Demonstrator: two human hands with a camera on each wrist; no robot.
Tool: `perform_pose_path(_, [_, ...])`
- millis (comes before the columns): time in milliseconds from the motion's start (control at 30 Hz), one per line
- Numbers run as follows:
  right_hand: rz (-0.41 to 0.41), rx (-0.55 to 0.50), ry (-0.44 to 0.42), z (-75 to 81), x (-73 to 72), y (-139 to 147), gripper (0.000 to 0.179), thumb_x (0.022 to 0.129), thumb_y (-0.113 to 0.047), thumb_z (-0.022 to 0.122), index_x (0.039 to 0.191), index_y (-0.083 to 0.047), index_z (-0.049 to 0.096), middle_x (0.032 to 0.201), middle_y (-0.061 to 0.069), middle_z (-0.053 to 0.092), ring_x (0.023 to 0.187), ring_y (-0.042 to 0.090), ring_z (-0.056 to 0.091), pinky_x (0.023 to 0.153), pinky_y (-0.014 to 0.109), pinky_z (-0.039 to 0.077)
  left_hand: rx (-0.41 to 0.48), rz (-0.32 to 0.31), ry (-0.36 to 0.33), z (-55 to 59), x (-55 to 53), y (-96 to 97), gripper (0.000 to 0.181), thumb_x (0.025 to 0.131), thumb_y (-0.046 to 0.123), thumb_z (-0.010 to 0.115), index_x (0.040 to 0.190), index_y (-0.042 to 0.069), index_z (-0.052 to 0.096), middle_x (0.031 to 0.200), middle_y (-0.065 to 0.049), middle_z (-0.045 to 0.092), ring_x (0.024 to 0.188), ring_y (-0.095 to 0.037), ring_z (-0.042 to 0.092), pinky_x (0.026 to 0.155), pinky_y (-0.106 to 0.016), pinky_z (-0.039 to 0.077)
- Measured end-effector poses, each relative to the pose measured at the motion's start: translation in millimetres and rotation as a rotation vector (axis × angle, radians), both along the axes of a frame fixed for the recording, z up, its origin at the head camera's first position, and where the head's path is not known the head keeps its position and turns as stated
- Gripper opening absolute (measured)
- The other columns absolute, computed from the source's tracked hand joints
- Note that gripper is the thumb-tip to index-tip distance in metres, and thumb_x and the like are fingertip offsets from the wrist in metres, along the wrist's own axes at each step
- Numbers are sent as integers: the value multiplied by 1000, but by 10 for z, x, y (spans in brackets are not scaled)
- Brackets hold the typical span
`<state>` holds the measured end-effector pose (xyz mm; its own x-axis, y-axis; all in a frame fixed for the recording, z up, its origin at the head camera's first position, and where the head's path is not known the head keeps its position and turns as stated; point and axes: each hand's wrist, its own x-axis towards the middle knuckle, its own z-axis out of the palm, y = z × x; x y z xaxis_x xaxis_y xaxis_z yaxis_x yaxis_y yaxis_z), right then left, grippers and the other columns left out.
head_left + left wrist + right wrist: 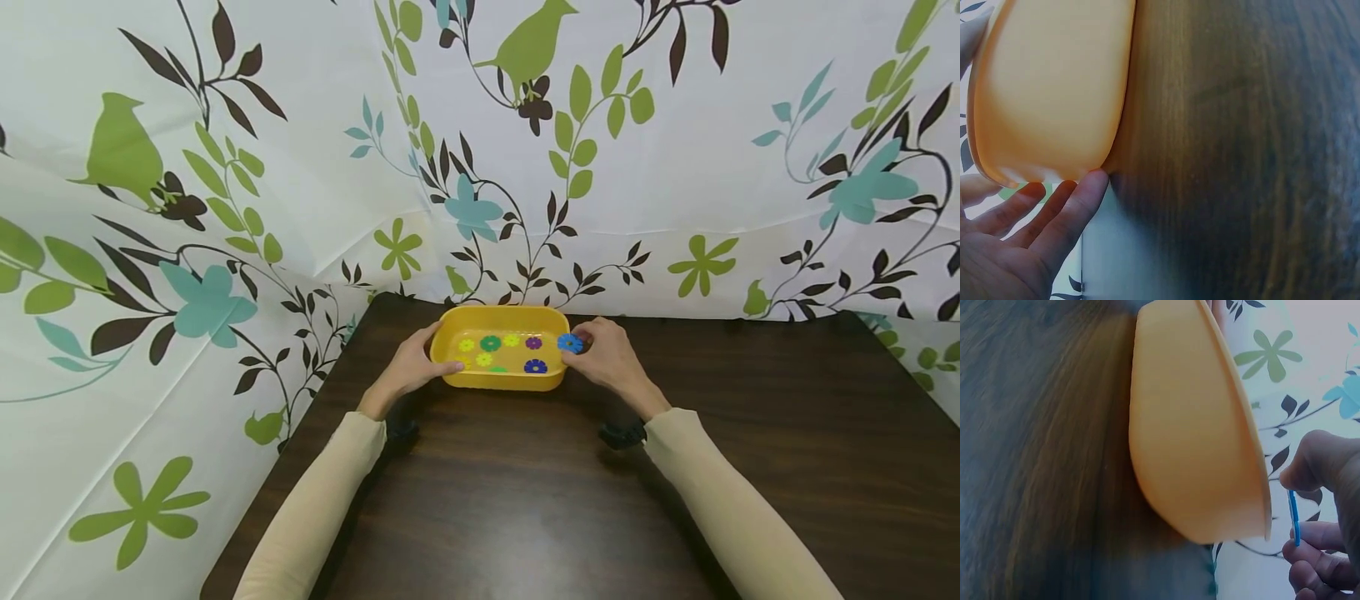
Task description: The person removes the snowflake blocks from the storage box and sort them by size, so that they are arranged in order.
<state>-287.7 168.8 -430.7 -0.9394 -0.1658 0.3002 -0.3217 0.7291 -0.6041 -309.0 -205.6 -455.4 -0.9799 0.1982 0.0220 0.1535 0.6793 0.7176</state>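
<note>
One blue flower piece (pixel 567 341) sits pinched in the right hand (pixel 611 356), near level, just above the right end of the yellow tray (pixel 505 382); other flower pieces (pixel 512 340) lie leftward inside, along its long axis; the left hand (pixel 408 362) grips its left end; patterned cloth (pixel 675 142) hangs beyond.

1 left hand (pixel 408 364), 1 right hand (pixel 609 354), 1 tub (pixel 504 382), 1 table (pixel 495 483), 9 flower pieces (pixel 490 342) showing.

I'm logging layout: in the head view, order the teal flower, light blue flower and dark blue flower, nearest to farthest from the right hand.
1. Light blue flower: pinched by right hand
2. Dark blue flower: right side inside yellow tray
3. Teal flower: just left of tray's middle
</note>
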Motion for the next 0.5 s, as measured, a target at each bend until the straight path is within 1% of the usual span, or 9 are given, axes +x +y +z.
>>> perform_pose_path(100, [-4,-2,-1,-41,6,47,44,89,-24,83,118,9,77,110,24,71,100,35,63,91,51,60,-7,-3,-1,-7,-4,-12,111,89,52,86,173,9,29,178,-21,35,164,-43,36,135,-64,30])
perform_pose_path(267, [-15,11,4,-110,-3,126,45,89,-25,84,117,8,78,111,24,71,100,36,63,90,50,60,-8,-6,-9,-6,-6,-18,112,89,53,87,174,9,28,177,-21,35,164,-43,36,135,-64,30])
perform_pose_path(500, [-43,5,-16,-164,-32,216,43,89,-25,80,117,8,77,112,24,71,100,36,65,90,52,62,-20,1,-5,-3,-4,-5,112,88,53,87,173,9,29,177,-21,35,164,-44,35,135,-65,29])
